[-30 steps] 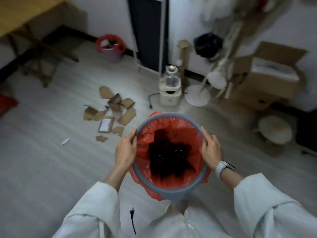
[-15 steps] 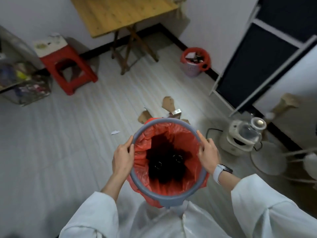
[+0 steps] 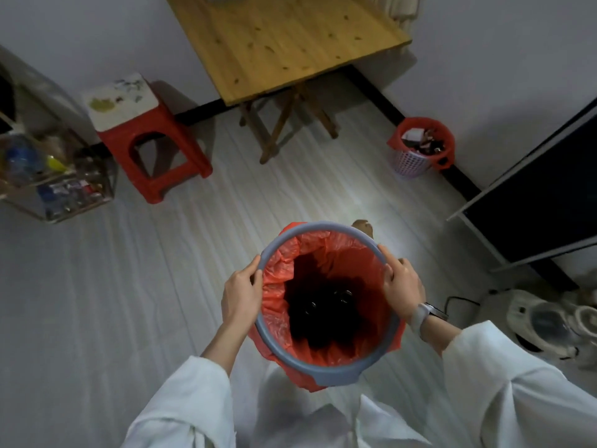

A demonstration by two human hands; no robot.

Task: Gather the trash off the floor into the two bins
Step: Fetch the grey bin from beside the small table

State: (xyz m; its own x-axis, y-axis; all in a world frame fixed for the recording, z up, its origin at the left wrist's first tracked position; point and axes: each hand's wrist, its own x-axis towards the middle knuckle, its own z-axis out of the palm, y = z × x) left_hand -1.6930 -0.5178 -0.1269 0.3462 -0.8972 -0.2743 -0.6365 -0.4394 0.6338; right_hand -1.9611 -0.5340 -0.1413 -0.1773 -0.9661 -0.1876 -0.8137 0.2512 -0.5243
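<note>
Sleeves of white cloth frame the bottom of the view, at 7 and 5 o'clock. Between them, near the centre, the person holds a grey-rimmed bin lined with a red bag, off the floor. The left hand has its grip clenched on the rim at the bin's 9 o'clock, thumb over the rim and fingers down the outer wall. The right hand has its grip closed on the rim at 3 o'clock, thumb hooked inside; a pale watch sits on that wrist. Deep in the bag lie 2 dark bottles, their mouths facing up; the rest of the inside is too dark to read.

Just past the far rim, at 1 o'clock, 1 scrap of brown cardboard shows on the pale floor. At 3 o'clock a white appliance with a black cord stands on the floor, and a dark panel in a white frame leans above it.

Farther off, a 2nd bin, a pink basket with a red liner, stands by the wall at 1 o'clock, holding mixed trash. At 12 o'clock is a wooden desk on crossed legs. At 10 o'clock stands a red stool with a stained white top, and at 9 o'clock a wire rack of bottles.
</note>
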